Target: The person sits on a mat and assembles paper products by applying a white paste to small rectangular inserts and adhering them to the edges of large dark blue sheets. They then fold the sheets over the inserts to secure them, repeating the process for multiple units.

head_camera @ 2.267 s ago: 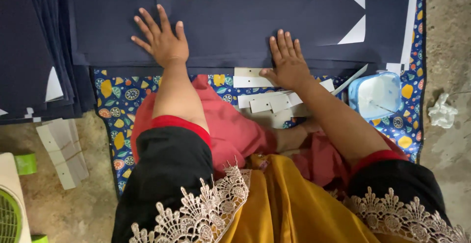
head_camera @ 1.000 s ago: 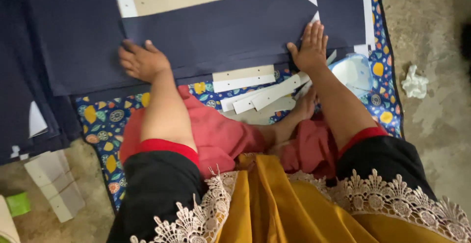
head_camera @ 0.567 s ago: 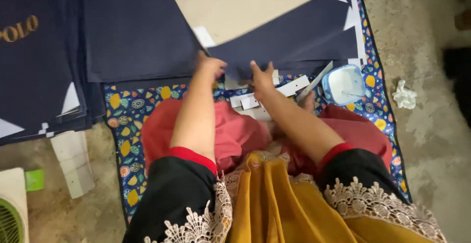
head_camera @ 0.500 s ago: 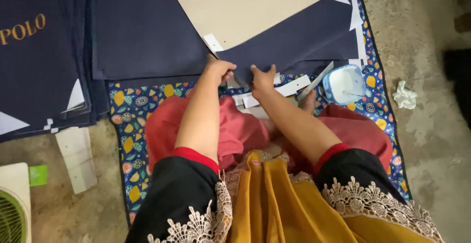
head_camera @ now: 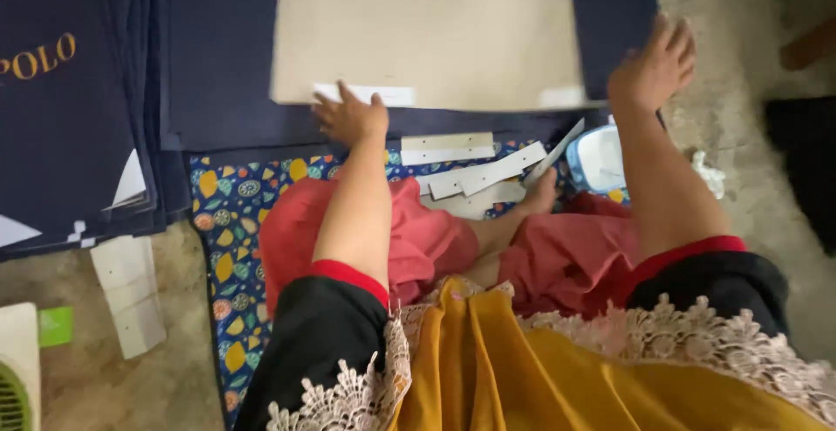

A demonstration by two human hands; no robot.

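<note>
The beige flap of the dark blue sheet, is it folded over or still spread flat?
Folded over. The beige underside lies on top of the dark blue sheet, with the left hand pressing its lower edge and the right hand at its right side.

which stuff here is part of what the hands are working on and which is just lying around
In hand:
left hand
right hand
beige sheet
navy sheet
white strips
blue tub

Lying about:
navy stack
crumpled paper
green piece
patterned mat

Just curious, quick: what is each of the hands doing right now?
Left hand: open, pressing on the navy sheet.
Right hand: open, fingers spread at the sheet's right edge.
</note>
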